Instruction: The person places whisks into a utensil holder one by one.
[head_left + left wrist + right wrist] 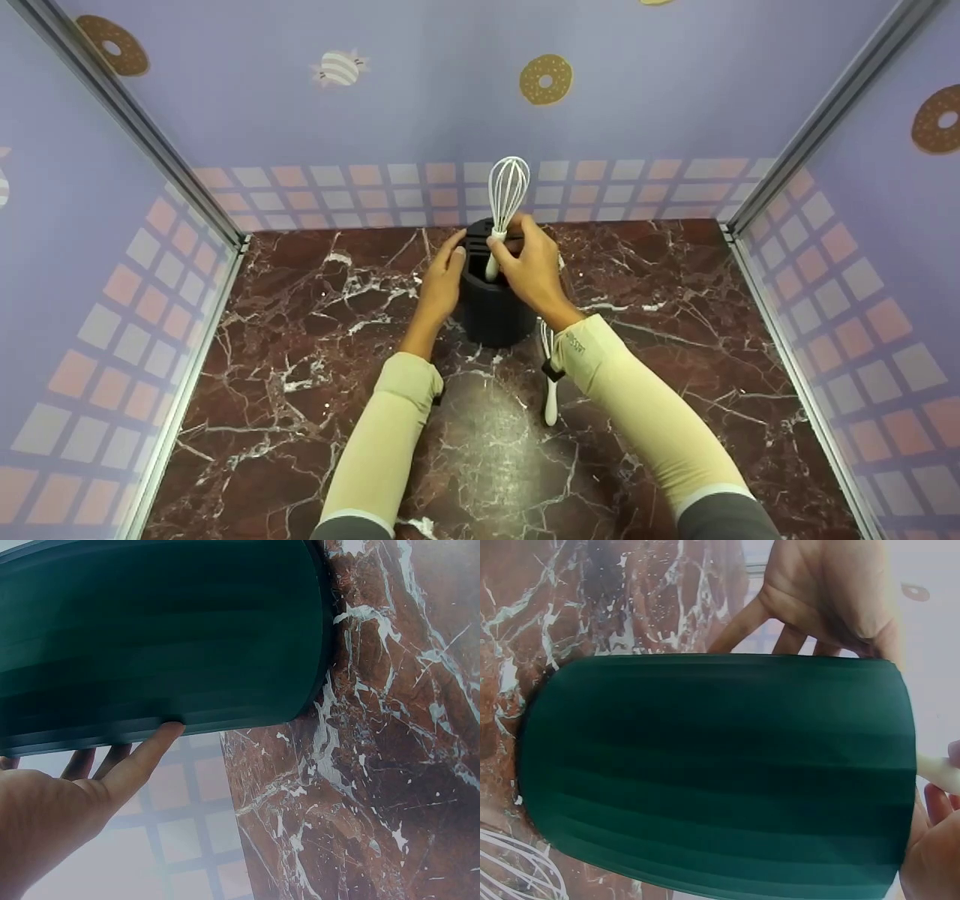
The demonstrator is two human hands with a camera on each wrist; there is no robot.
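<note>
Near the back wall stands a dark ribbed utensil holder point(495, 311), black in the head view and dark green in both wrist views. My left hand point(441, 285) holds its left side, thumb by the rim and fingers along the wall. Above the opening, my right hand point(534, 262) pinches a white whisk point(508, 191) near where the wires meet the handle. Its wire loops point up, and the handle point(491, 268) reaches down inside the rim. A second whisk point(551, 401) lies on the table to the holder's right, partly covered by my right forearm.
The red marbled tabletop point(322, 420) spreads around the holder. Lilac panels with a checked border point(405, 187) enclose the back and both sides, joined by metal corner rails point(817, 112). Wires of the lying whisk point(521, 866) show beside the holder's base.
</note>
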